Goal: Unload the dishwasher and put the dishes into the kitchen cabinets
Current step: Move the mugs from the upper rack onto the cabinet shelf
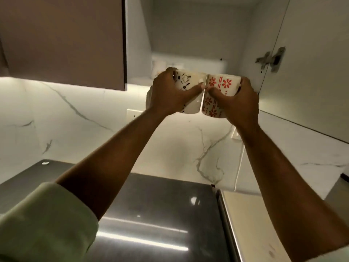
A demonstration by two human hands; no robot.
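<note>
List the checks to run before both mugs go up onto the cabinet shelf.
1. Left hand grip on black-patterned mug: ok, fingers and thumb wrap round it.
2. Right hand grip on red-flowered mug: ok, fingers and thumb curled round it.
3. Gap between the mugs: not ok, their sides touch.
4. Cabinet door swung open: ok.
5. Free room on the shelf: cannot tell, seen from below and blurred.
</note>
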